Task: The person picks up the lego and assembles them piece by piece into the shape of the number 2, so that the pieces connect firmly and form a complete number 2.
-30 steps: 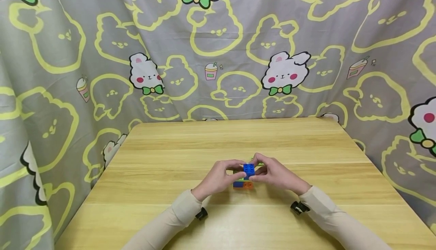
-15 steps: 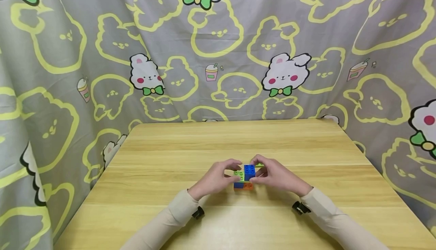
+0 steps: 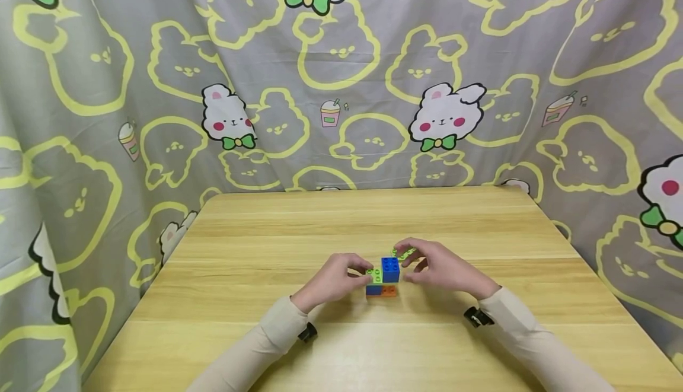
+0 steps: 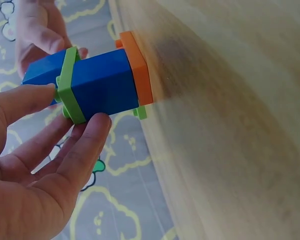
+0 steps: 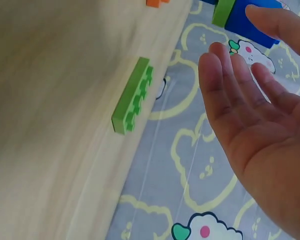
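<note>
A small stack of toy building bricks stands on the table: an orange plate (image 3: 390, 291) lowest, a blue brick (image 4: 105, 82) on its left part, a light green plate (image 4: 72, 95) above, and a second blue brick (image 3: 391, 269) on top at the right. My left hand (image 3: 336, 276) holds the stack's left side, thumb at the green plate's studs and fingertips by its edge and the lower blue brick. To the right, my right hand (image 3: 445, 266) is off the top brick, its fingers relaxed with nothing between them.
A loose light green plate (image 5: 132, 97) with a row of studs lies on the wooden table (image 3: 267, 232), behind the stack and near the right fingers. A patterned curtain (image 3: 341, 83) hangs along the table's back and sides.
My right hand has let go of the upper blue brick and drawn off to the right. The left hand left that brick, opened, then closed in on the green plate's left end.
</note>
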{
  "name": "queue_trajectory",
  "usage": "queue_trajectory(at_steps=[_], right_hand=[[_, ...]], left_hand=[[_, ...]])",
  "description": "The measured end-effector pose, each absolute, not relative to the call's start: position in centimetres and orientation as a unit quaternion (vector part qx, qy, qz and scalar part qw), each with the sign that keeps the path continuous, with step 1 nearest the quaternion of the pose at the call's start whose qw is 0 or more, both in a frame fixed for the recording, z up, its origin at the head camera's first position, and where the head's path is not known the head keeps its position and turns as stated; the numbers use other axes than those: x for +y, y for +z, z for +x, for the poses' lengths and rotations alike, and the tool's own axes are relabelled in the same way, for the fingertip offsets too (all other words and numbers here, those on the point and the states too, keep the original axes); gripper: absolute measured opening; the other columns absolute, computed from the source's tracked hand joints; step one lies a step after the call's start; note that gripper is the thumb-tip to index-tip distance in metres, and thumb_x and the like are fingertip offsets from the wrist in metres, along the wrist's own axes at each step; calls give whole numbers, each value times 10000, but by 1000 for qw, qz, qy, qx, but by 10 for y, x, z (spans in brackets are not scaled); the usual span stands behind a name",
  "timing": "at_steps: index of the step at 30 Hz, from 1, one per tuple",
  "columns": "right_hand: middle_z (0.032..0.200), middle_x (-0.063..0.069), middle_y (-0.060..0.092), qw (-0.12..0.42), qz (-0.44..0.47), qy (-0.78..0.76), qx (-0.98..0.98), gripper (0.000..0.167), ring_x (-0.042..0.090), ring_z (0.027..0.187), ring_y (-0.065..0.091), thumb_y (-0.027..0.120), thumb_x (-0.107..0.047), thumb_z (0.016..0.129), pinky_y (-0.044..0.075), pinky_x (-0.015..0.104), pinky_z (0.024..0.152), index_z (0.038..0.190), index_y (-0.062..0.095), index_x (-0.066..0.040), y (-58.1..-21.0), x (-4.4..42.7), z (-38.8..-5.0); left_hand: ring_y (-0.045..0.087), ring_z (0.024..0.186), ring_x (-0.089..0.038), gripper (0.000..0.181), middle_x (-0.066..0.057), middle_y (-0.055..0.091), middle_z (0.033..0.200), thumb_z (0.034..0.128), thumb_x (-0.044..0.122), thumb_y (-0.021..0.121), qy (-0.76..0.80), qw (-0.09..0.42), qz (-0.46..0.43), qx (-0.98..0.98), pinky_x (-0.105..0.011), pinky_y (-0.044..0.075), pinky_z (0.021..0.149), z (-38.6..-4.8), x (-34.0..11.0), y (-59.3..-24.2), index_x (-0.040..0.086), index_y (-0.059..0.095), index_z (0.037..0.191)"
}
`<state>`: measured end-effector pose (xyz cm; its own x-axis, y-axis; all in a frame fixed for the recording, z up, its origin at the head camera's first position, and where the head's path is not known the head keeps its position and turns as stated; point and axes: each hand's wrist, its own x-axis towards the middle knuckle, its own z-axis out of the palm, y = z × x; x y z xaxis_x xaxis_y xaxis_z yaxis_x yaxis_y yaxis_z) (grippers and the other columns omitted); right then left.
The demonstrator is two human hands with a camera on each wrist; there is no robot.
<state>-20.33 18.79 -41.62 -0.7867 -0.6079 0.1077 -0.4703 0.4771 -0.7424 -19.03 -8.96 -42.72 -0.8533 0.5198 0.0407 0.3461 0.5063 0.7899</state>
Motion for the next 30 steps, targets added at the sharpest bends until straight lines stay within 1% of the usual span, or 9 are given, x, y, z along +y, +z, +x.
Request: queue_trajectory(at_steps=[4,7,12,15,18,20,25,27,30], right_hand=[[1263,173,655,59,-310,-393,864,454,244,1054,699,768,-104,920,597,339,845,1333,589,-42,-413,193,-208],[1243,178,664,49,-294,-395,869,414,265,1051,702,763,-113,927,594,319,836,1308,609,-62,-413,197,-211],[1215,194,671,38,-278,-392,876,409,311,1051,699,765,-118,927,593,313,832,1296,619,-14,-417,204,-220],[1191,190,677,28,-271,-382,883,409,280,1031,696,771,-112,921,590,320,837,1285,626,8,-419,206,-228],[1172,185,683,23,-264,-376,888,400,251,1008,686,779,-113,914,588,339,843,1269,638,4,-420,207,-236],[1162,177,686,20,-261,-370,891,386,245,1000,679,786,-130,911,587,353,848,1256,652,-19,-420,207,-242],[1174,174,693,17,-266,-359,894,359,294,1035,664,797,-161,908,580,425,885,1231,679,-56,-418,207,-254],[1183,174,697,21,-268,-354,896,359,313,1048,651,798,-156,905,572,466,895,1230,689,-51,-417,207,-257],[1189,169,705,25,-271,-338,901,366,316,1049,637,797,-154,902,561,489,893,1231,697,-30,-418,206,-262]], left_hand=[[695,1008,-135,224,-34,736,1128,961,170,714,427,96,254,863,-232,571,863,-190,-90,-427,63,765,1150],[699,992,-126,216,-37,743,1120,958,172,714,420,90,259,865,-232,574,851,-190,-89,-427,64,771,1137],[700,980,-114,213,-43,747,1122,961,170,709,412,87,265,868,-229,569,846,-190,-89,-427,66,774,1135],[693,978,-101,212,-31,748,1123,966,173,702,407,85,263,871,-229,561,847,-189,-89,-426,77,774,1141],[688,975,-94,213,-25,751,1115,965,180,701,402,84,263,873,-238,558,844,-189,-89,-427,81,776,1138],[688,970,-97,210,-25,754,1106,961,180,706,402,82,264,873,-248,560,841,-189,-89,-427,80,778,1131],[689,968,-110,208,-33,754,1093,951,177,715,403,80,268,872,-263,567,837,-189,-88,-427,71,779,1117],[689,973,-112,209,-30,754,1094,951,177,713,404,83,265,872,-264,565,841,-190,-88,-427,73,778,1121],[689,983,-117,215,-21,753,1098,956,183,709,403,85,262,873,-265,559,852,-190,-88,-426,80,776,1132]])
